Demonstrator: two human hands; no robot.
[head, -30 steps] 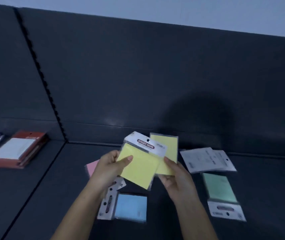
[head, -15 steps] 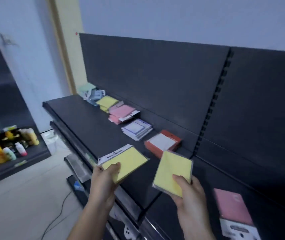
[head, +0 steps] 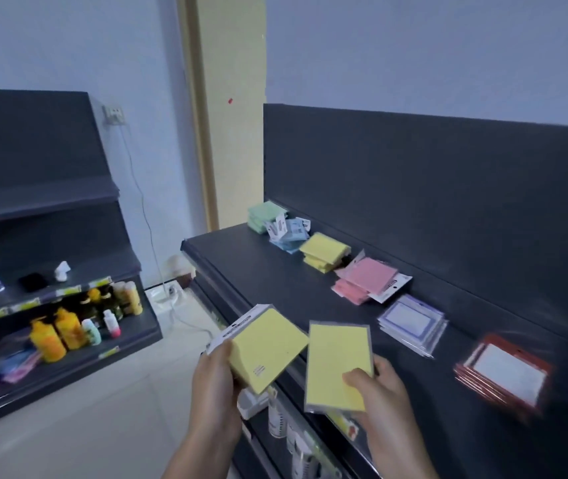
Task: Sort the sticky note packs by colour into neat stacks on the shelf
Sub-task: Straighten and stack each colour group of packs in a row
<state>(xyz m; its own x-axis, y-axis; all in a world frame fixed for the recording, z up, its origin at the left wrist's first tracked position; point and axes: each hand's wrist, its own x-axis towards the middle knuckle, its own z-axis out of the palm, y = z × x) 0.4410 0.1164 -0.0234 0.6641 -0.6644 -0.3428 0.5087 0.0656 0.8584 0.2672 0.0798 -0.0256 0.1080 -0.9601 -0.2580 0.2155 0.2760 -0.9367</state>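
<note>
Change: the view has swung further left since half a second ago, so the loose pink pack at the lower right is out of sight and the second shelving unit (head: 51,202) fills the left side.
Packs: the two yellow packs, apart before, now sit with their near corners almost meeting.
Left hand (head: 213,385): fingers curled round the left yellow pack (head: 265,347), white header card up and to the left, held over the shelf's front edge.
Right hand (head: 382,392): thumb on the face of the right yellow pack (head: 337,364), fingers beneath, holding it above the shelf.
Shelf (head: 258,271): dark and flat, with a dark back panel (head: 448,184).
Sorted row: along the back, far to near, lie a green stack (head: 263,216), blue stack (head: 291,233), yellow stack (head: 325,252), pink stack (head: 367,280), purple-bordered packs (head: 410,321) and red-bordered packs (head: 503,371).
Room: pale walls, a yellow pillar (head: 230,98) and a light floor (head: 103,409); bottles (head: 68,326) stand on the second unit.
Open room: the front strip of the shelf is bare from the far end to the hands.
Edges: the yellow stack lies just beside the blue and pink ones.
</note>
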